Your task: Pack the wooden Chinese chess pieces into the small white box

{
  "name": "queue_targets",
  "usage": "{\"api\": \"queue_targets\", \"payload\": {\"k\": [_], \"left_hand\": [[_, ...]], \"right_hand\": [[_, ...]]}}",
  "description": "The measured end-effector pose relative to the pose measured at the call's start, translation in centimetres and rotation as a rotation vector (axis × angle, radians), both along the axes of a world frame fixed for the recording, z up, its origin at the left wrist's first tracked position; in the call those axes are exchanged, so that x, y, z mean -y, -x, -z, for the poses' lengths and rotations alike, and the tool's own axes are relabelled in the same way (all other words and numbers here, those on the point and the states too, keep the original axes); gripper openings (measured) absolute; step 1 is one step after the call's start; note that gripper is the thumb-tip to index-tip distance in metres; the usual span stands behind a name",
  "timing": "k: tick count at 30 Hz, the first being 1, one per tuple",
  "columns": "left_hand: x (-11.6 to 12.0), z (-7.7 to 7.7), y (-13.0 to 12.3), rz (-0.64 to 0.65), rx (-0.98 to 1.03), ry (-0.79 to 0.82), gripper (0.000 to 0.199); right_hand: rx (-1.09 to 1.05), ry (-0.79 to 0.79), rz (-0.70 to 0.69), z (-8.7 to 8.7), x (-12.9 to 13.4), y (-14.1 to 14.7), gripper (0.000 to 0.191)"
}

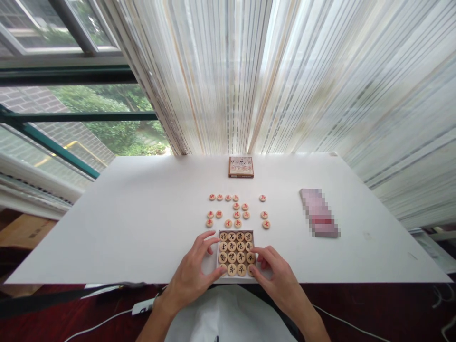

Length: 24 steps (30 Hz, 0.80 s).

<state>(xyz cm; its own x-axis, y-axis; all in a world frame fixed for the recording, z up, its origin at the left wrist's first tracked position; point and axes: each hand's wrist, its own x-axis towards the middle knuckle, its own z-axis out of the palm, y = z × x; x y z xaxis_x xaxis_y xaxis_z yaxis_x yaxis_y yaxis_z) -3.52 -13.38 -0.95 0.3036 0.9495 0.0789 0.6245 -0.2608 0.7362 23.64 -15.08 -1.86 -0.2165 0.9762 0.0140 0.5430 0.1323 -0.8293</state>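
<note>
A shallow open box [236, 280] stands at the table's front edge, filled with rows of round wooden pieces bearing black characters [232, 257]. My left hand [194, 268] is at the box's left side, its thumb on the lower left piece and its fingers spread apart near the upper left corner. At the right side is my right hand [274, 270], thumb on the lower right piece and index finger near the right-hand column, the other fingers curled. Beyond the box, several round pieces with red characters [237, 214] lie face up in loose rows.
A printed box lid [241, 167] lies at the white table's [142, 228] back edge. To the right is a blurred pinkish object [319, 212]. Striped curtains [228, 76] hang behind, with an open window at left. A white cable with a plug [143, 307] is below the front edge.
</note>
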Motion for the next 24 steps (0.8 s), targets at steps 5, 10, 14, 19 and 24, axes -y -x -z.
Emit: {"api": "queue_targets", "payload": {"k": [5,10,14,19,24], "left_hand": [[0.6,0.5,0.2,0.049,0.056,0.083,0.090],[-0.1,0.8,-0.2,0.092,0.077,0.085,0.109],[-0.9,0.7,-0.4,0.169,0.076,0.067,0.111],[-0.8,0.4,-0.6,0.157,0.084,0.027,0.102],[0.0,0.6,-0.8,0.119,0.089,-0.003,0.097]], "right_hand": [[-0.036,-0.061,0.086,0.2,0.3,0.3,0.034],[-0.003,0.019,0.221,0.3,-0.3,0.9,0.039],[-0.024,0.044,0.225,0.1,-0.9,1.4,0.036],[-0.035,-0.021,0.207,0.0,-0.8,1.6,0.037],[-0.137,-0.047,0.180,0.4,-0.6,1.4,0.038]]}}
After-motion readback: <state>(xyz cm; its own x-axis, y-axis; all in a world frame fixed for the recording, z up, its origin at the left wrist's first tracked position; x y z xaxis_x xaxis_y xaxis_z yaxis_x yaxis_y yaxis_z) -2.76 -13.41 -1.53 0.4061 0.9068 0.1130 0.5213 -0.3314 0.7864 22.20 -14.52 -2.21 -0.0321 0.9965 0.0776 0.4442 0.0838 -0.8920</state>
